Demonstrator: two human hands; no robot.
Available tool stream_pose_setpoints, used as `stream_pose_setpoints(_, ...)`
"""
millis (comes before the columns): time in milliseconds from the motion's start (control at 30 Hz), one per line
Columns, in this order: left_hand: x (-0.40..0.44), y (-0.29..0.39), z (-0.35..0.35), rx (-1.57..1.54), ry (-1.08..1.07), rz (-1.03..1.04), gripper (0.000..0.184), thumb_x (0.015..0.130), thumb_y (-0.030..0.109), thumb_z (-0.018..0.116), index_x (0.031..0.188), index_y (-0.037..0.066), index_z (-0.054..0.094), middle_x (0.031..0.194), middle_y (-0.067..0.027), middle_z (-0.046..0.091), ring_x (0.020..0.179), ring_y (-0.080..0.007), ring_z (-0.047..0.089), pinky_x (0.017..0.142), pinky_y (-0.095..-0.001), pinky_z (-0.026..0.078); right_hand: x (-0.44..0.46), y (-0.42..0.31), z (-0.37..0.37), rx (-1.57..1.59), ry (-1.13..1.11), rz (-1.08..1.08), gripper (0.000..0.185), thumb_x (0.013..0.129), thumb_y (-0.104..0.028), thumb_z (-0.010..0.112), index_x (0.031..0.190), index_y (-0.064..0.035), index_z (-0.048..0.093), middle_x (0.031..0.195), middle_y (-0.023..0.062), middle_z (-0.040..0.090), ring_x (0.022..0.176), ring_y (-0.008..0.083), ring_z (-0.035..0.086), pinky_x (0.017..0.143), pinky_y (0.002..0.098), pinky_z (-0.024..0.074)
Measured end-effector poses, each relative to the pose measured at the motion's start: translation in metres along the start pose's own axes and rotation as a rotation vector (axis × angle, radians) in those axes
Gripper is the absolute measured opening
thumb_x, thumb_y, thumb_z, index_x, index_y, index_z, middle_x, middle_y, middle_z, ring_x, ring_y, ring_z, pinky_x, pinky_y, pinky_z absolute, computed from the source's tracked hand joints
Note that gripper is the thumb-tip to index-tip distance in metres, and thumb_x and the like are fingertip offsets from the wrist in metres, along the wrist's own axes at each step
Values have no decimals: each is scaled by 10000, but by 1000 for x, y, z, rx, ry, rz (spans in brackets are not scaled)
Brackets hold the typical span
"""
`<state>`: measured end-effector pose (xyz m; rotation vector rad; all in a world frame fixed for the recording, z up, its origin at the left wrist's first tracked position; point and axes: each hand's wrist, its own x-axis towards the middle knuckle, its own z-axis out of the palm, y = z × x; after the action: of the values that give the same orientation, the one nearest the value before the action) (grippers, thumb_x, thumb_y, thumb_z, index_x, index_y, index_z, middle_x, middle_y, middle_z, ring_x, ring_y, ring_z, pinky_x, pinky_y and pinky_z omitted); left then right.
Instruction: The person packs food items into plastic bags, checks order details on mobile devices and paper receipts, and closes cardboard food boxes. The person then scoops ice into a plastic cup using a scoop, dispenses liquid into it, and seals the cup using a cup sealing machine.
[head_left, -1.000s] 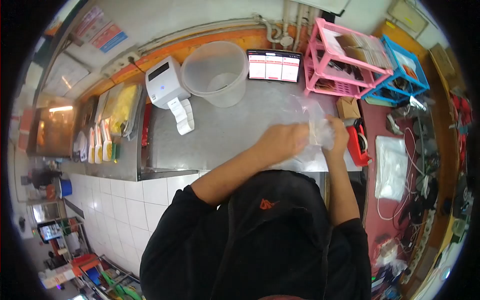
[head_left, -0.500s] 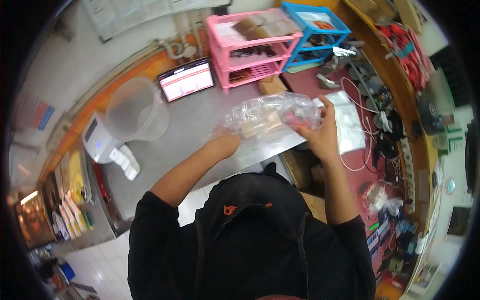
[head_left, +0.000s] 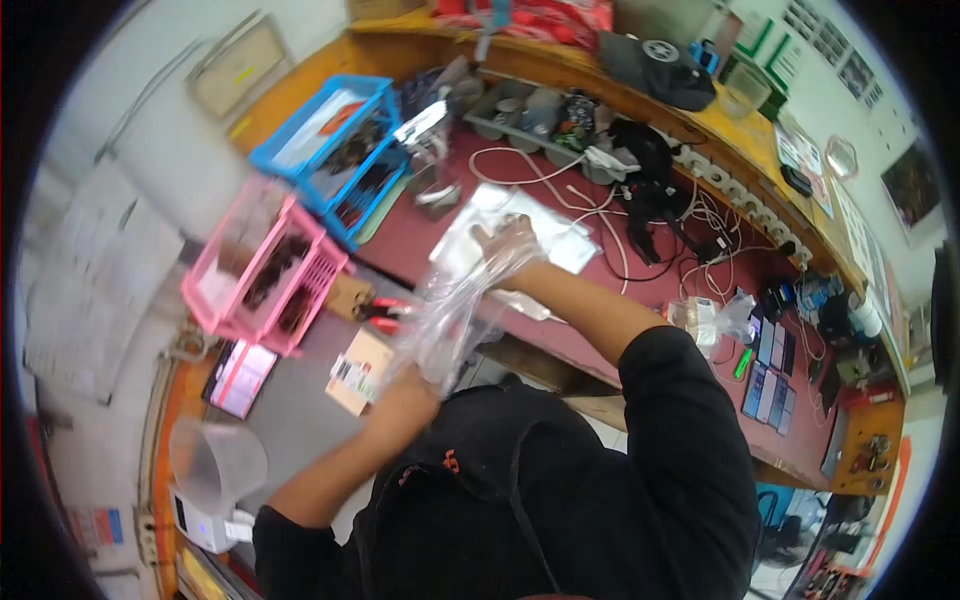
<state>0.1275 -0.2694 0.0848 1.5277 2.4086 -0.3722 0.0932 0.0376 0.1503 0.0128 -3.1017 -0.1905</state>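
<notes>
Clock read on the head view, 12 at top, bag as centre.

Clear plastic bag point(head_left: 440, 315) is up between the two hands, pulled long, creased, slanting from 1 o'clock down to 7. It passes over the edge area where the grey table point(head_left: 300, 425) meets the red table point(head_left: 590, 345).

Left hand point(head_left: 404, 402): at the bag's 7 o'clock end, fingers closed, clamped on the film. Right hand point(head_left: 508, 240): at the 1 o'clock end, over the white plastic packs point(head_left: 570, 245) on the red table. Film lies around the hand and wrist. Fingers blurred, can't tell if they're pinched together or apart.

Brown card point(head_left: 350, 388) with a white label point(head_left: 357, 374) is flat on the grey table, 8 o'clock, just beside the left hand. Red tape dispenser point(head_left: 378, 318) at 9, near the bag, small brown box point(head_left: 348, 298) just past it.

Pink rack point(head_left: 262, 268) at 10, blue rack point(head_left: 340, 160) next to it at 11, papers in the top of the blue one. Lit tablet point(head_left: 240, 378), clear bucket point(head_left: 215, 465) and white printer point(head_left: 205, 522) run along 8. Grey tray point(head_left: 525, 120) of odds and ends at 1, loose cables point(head_left: 700, 235) at 2, phones point(head_left: 770, 375) at 3 to 4.
</notes>
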Motion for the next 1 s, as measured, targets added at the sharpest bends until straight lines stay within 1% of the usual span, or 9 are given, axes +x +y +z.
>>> stream_pose_setpoints(133,55,-9,-102,-29,389,219,353,809,386,662,916,50,682,985,-113,676,1103,-274,564,1070,-567,293,-14,107,21,205,-482,34,1022,633,-784,644,1333,-46,545,1364,165,545,1262,298,513,1058,491,341)
stream_pose_setpoints(200,101,-70,-65,-453,391,95,459,920,495,506,920,107,753,1053,-48,705,1110,-260,586,1144,-585,130,-36,94,98,851,-637,45,882,788,-654,629,1376,-11,492,1365,241,518,1221,355,544,1000,438,440)
stream_pose_setpoints(333,162,-105,-42,-434,303,-177,317,923,391,534,911,181,770,1100,-37,702,1092,-250,593,1144,-570,160,-71,94,-19,661,-398,-678,505,853,-498,631,1134,-79,619,949,217,669,901,398,637,810,481,483)
stream_pose_setpoints(400,177,-79,-60,-142,367,-123,302,892,372,599,936,124,765,1126,-55,690,1132,-264,568,1143,-555,188,-50,145,11,924,-63,-526,370,898,-432,563,927,-68,619,874,184,657,787,409,612,733,505,472)
stream_pose_setpoints(500,208,-23,-73,-188,345,-140,353,831,412,669,896,78,765,1222,-87,642,1207,-289,520,1148,-536,201,6,248,116,993,242,21,207,915,-198,563,1037,-54,648,953,161,667,871,365,627,811,452,490)
stream_pose_setpoints(600,228,2,-67,-228,386,-95,380,741,428,744,829,58,762,1309,-105,581,1259,-310,478,1147,-514,231,52,365,201,423,343,583,282,828,-142,611,1086,-36,653,1094,189,635,1059,379,572,907,460,473)
stream_pose_setpoints(700,232,6,-67,-320,327,-108,319,660,395,821,708,87,754,1346,-83,551,1296,-354,435,1137,-491,278,52,429,221,178,495,570,284,820,-185,635,1086,-93,676,1128,164,637,1080,376,569,905,458,476)
stream_pose_setpoints(767,227,3,-70,-283,214,-76,343,655,417,817,729,87,761,1337,-90,552,1276,-353,447,1123,-479,299,51,444,223,94,184,516,254,849,-265,611,1047,-123,683,981,116,682,951,351,639,941,474,441)
stream_pose_setpoints(1000,225,0,-75,-296,86,-123,425,737,471,729,759,46,743,1325,-98,567,1255,-322,466,1110,-484,295,63,463,206,434,96,561,193,778,-312,714,836,-130,741,923,95,688,927,293,636,812,434,485)
